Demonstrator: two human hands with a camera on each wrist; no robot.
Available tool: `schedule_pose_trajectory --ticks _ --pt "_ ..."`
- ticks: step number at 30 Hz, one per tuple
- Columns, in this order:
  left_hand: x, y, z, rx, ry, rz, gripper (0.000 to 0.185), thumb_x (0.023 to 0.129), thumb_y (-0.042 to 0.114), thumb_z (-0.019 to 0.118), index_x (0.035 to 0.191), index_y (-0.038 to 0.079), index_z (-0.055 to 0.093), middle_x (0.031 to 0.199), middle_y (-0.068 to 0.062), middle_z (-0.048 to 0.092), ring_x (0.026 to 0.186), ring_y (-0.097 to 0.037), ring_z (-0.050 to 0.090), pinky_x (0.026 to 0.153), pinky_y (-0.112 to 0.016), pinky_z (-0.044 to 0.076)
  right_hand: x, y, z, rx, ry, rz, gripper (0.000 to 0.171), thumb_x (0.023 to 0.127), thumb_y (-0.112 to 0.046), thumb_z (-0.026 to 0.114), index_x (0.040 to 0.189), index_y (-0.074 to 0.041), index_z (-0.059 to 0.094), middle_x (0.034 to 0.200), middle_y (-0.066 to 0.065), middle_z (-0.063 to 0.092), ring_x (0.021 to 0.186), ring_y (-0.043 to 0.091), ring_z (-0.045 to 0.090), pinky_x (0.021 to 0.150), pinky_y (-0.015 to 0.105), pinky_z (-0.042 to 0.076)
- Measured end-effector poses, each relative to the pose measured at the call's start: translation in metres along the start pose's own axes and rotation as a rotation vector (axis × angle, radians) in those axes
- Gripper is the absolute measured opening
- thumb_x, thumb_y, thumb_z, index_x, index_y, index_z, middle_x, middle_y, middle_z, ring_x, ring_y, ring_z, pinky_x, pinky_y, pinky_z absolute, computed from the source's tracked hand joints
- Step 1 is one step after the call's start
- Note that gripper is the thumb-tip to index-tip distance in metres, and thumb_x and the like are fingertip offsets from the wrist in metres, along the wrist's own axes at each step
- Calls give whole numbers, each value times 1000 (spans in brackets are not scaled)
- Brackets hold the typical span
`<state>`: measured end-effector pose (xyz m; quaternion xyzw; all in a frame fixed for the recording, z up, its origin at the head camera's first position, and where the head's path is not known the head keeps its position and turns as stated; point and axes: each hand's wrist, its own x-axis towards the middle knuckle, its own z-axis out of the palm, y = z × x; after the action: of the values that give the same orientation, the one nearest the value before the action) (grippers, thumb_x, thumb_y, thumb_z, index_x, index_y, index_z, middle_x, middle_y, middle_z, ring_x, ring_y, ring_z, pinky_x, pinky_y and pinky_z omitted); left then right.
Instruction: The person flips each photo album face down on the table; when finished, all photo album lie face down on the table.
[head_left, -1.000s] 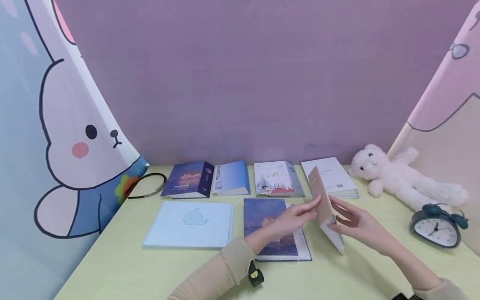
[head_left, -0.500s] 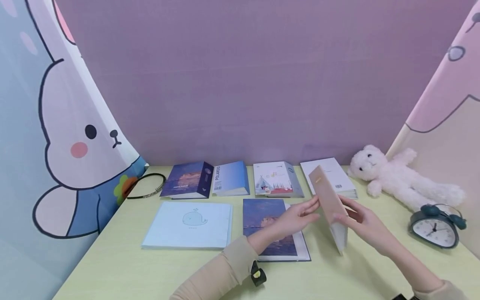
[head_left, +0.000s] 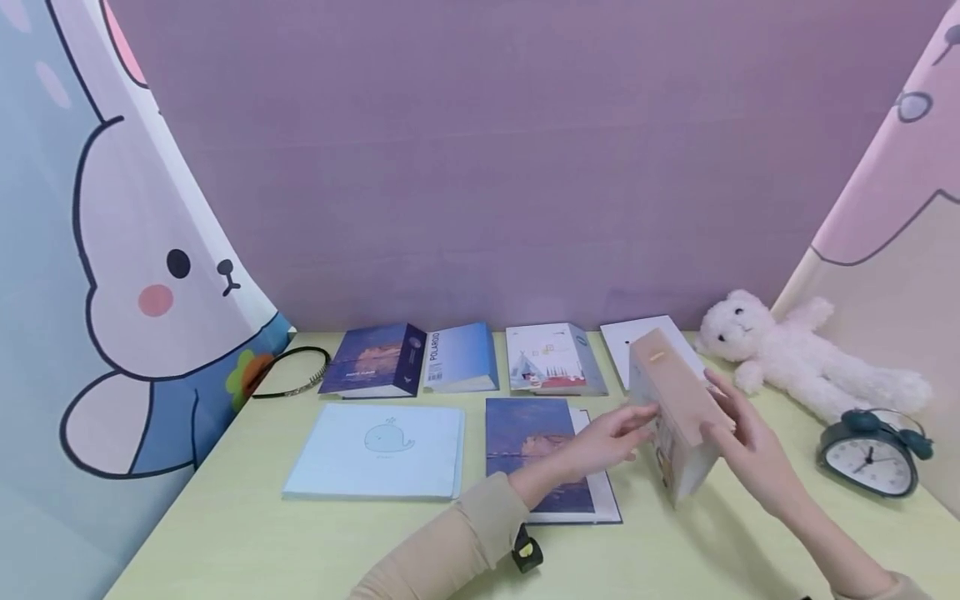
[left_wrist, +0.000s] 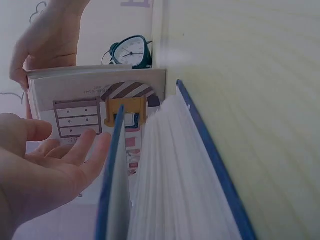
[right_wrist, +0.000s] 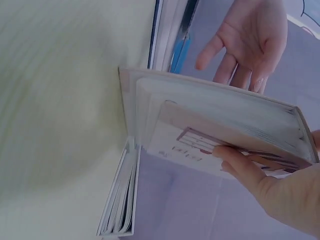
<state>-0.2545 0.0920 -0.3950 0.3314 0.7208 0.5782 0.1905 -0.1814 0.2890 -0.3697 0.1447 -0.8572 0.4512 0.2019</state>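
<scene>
A person in beige sleeves works at a pale green counter (head_left: 247,533). Nearest, the left hand (head_left: 611,440) reaches in from the lower middle, palm open and fingers (left_wrist: 90,145) straight and slightly apart, just beside a small pink album (head_left: 678,408) but not gripping it. The album stands on one edge on the counter, right of centre, tilted, with its pink spine up and an illustrated cover facing the left hand. The right hand (head_left: 753,450) holds the album from the far side, its fingers (right_wrist: 240,162) curled over the top edge and clamped on it. Under the left forearm a sunset book (head_left: 536,450) lies flat, and to its left lies a pale blue whale book (head_left: 378,450). To the right, near the counter's edge, stands a dark teal clock (head_left: 870,458). Farther back, a row lies against the purple wall: a dark blue book (head_left: 375,360), a blue book (head_left: 463,358), a white illustrated book (head_left: 551,358), and a white book (head_left: 637,337) partly hidden behind the album. A black headband (head_left: 296,372) lies at far left and a white plush bear (head_left: 795,354) at far right.
</scene>
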Motion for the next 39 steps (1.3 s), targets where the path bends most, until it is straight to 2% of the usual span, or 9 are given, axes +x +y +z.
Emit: schedule_pose_trajectory --ticks 3,7,10,13,15,18,20,24,39 --pt "1 0 4 87 -11 -2 44 98 23 49 142 23 42 145 2 43 116 -10 55 81 -17 51 -2 3 -5 7 1 -3 54 96 -2 44 147 -10 30 128 -30 38 100 -14 48 67 13 50" --pt "1 1 7 154 -30 6 45 98 24 49 142 27 41 146 2 42 121 -11 52 89 -19 48 -2 8 -11 -5 8 61 51 97 -7 46 147 -9 31 128 -28 39 96 -13 50 66 15 51" --pt "1 2 7 150 -53 -31 44 98 26 50 141 31 42 143 2 46 114 -9 55 84 -19 50 0 8 -14 -69 12 147 54 97 -16 50 147 -9 31 136 -9 45 93 -15 48 67 12 49" --pt "1 2 6 141 -69 -82 43 97 27 50 139 35 43 134 1 55 82 -6 57 64 -17 48 3 7 -18 -132 -10 233 60 96 -26 53 148 -9 29 140 18 43 93 -15 45 68 11 46" --pt "1 3 5 144 -74 -105 42 97 27 50 138 35 45 134 4 55 81 -6 57 61 -17 46 4 6 -20 -156 -40 266 65 94 -29 56 148 -8 26 141 29 38 102 -2 51 69 9 44" --pt "2 4 3 193 -70 -117 38 97 28 50 135 30 51 139 9 51 101 -9 60 75 -22 51 5 5 -21 -179 -91 300 74 92 -31 59 150 -8 20 141 33 36 115 28 50 70 9 42" --pt "1 5 2 247 -75 -113 35 97 29 50 132 27 54 143 11 44 122 -12 51 92 -27 49 5 4 -21 -183 -112 303 79 91 -32 61 150 -7 17 140 35 35 119 43 42 70 8 41" --pt "2 2 0 313 -105 -97 35 97 32 49 131 26 56 139 7 49 127 -14 48 101 -33 44 5 5 -21 -188 -105 316 81 90 -32 62 150 -4 15 140 37 33 117 45 42 69 7 40" --pt "3 -15 -14 351 -132 -55 33 98 33 48 126 22 61 124 6 63 108 -2 58 91 -18 45 -5 24 -28 -225 -116 333 81 88 -27 65 147 5 18 141 37 31 121 51 38 71 -3 31"
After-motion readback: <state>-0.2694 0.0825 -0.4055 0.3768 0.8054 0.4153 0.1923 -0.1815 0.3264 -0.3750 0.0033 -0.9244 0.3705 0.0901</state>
